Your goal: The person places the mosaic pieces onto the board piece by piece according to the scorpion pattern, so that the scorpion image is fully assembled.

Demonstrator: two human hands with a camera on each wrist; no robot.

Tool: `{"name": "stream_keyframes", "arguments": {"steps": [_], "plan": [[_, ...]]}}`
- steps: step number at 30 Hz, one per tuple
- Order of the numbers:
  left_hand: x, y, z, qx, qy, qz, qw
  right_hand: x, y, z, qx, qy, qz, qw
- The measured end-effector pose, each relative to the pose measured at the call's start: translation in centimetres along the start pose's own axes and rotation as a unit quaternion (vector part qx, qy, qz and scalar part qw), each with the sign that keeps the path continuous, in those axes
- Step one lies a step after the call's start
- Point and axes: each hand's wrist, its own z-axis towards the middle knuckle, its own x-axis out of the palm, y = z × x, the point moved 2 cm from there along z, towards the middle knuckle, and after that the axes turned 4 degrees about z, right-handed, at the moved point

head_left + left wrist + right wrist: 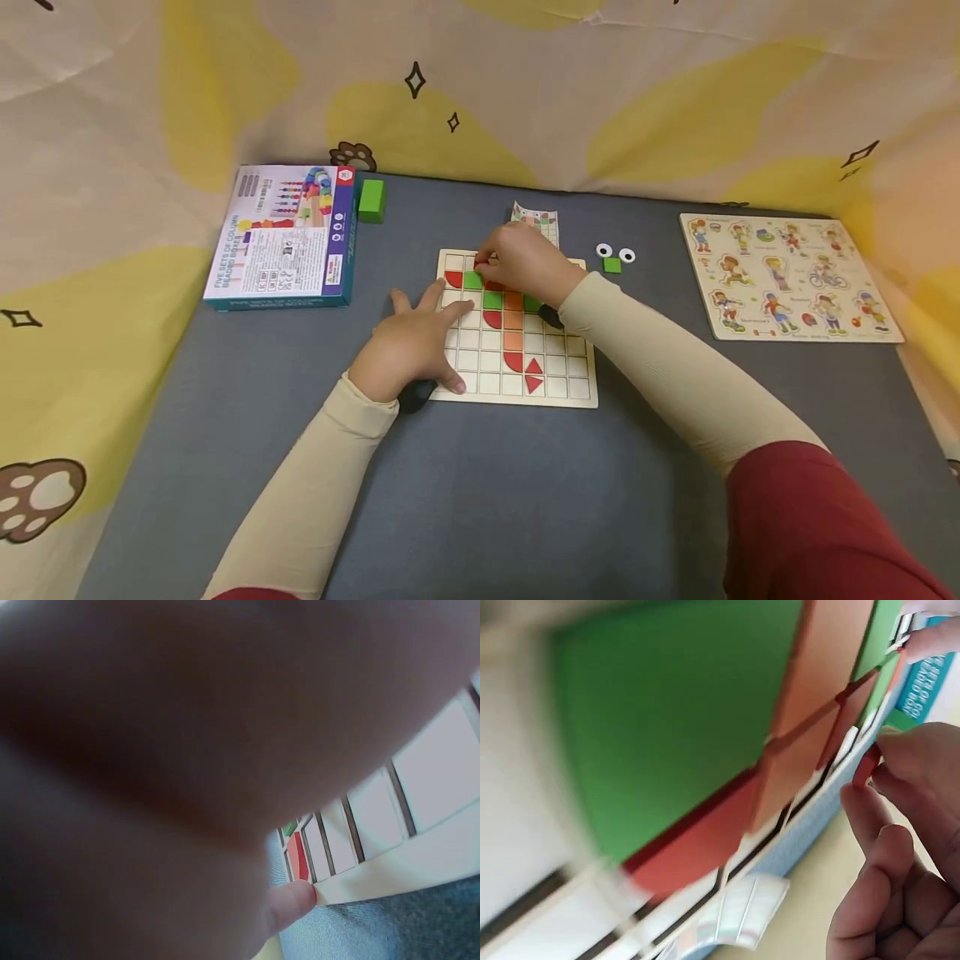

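A wooden grid board (468, 361) lies on the table, partly filled with orange squares (513, 321), green squares (472, 281), red quarter-round pieces (513, 362) and two red triangles (533, 385). Over its far side, my right hand (528, 262) pinches a small red piece (866, 766) between thumb and finger. That piece's full shape is hidden by the fingers. My left hand (408, 346) rests on the board's left edge with fingers spread. In the left wrist view, the hand blocks most of the picture.
Behind the board lies a printed pattern card (546, 222). To its right are two round eye pieces (627, 256) and a small green square (612, 265). A beaded-toy box (281, 242) and green block (372, 201) sit left; a picture puzzle board (787, 279) lies right.
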Motion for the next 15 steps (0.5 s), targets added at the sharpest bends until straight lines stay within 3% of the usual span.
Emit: {"name": "stream_keyframes", "arguments": {"steps": [6,11,15], "plan": [[-0.1,-0.2,0.0,0.010,-0.008,-0.002,0.9999,0.4,0.4,1.0,-0.014,0.007,-0.029,0.9994],[0.0,-0.1,0.0,0.008,-0.008,-0.001,0.9999,0.6,1.0,0.3,-0.039,0.014,-0.109,0.9932],[-0.1,0.0,0.0,0.003,-0.003,-0.002,1.0000,1.0,1.5,-0.6,-0.032,0.037,-0.152,0.9871]]}}
